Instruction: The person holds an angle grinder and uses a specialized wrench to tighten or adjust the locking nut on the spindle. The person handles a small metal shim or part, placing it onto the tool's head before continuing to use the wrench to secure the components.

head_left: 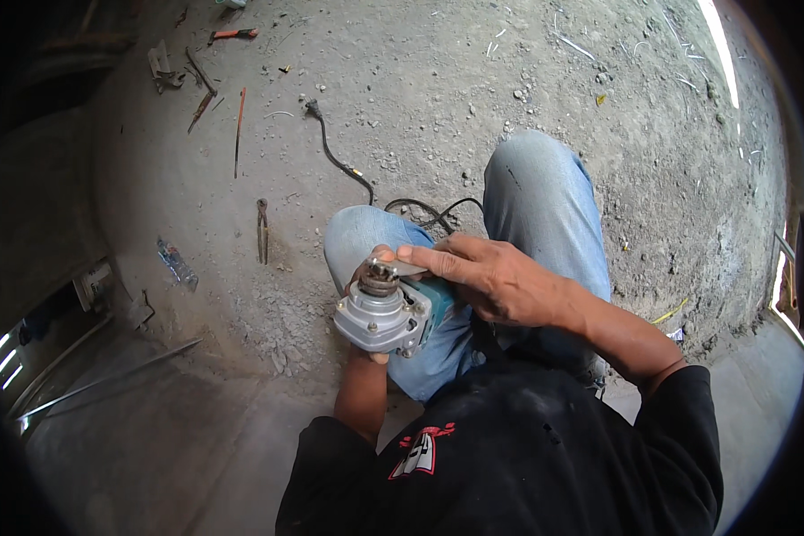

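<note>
An angle grinder (382,314) with a silver gear head and a teal body rests over my left thigh, its spindle side facing up. My left hand (380,254) is closed round it from the far left side, mostly hidden by the gear head. Beside the spindle lies a small flat grey piece (406,267), perhaps metal. My right hand (500,279) is closed on this piece, its index finger stretched along the top and the tip close to the left fingers. The right thumb and the underside of the piece are hidden.
A black power cord (335,159) with a plug runs across the dusty ground beyond my knees. Pincers (262,232), a plastic bottle (177,265), a thin red rod (240,132) and a red-handled tool (232,34) lie to the left. A long metal bar (107,380) lies at lower left.
</note>
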Action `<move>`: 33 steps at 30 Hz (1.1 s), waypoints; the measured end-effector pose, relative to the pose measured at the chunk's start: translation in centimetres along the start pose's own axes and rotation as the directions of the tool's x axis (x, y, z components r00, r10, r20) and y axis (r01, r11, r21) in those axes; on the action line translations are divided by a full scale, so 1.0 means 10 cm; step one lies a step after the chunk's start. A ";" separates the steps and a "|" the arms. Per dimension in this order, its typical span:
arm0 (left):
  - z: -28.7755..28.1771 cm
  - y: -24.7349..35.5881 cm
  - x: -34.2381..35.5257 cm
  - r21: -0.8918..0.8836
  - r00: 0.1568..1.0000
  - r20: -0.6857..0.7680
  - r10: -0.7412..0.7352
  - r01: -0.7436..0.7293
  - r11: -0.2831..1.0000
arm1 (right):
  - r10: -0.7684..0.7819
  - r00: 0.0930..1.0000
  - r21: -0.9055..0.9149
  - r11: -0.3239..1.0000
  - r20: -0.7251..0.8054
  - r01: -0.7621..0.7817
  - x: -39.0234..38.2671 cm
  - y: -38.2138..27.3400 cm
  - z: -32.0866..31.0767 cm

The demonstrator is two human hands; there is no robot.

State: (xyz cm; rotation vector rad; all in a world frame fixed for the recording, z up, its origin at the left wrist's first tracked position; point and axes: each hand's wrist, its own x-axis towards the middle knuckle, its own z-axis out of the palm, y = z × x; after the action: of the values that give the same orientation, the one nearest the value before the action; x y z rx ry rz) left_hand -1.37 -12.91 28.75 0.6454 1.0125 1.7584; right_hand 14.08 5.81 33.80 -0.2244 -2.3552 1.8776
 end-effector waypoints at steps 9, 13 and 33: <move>0.04 0.04 0.06 0.306 0.992 0.095 0.083 -0.108 0.946 | -0.058 0.997 -0.146 0.987 0.051 0.065 -0.03 0.09 -0.03; -0.05 -0.03 -0.02 0.188 0.995 0.061 0.081 -0.091 0.978 | -0.069 0.991 -0.191 0.978 0.111 0.089 -0.01 0.07 -0.17; 0.15 0.03 0.08 0.179 0.988 0.103 0.114 -0.131 0.975 | -0.143 0.973 -0.300 0.934 0.183 0.194 -0.03 0.03 -0.43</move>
State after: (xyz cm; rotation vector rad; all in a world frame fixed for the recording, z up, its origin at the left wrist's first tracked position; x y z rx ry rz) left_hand -0.70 -11.69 29.79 0.9160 1.1005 1.7359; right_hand 15.16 9.91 34.43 0.1030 -2.6779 1.4847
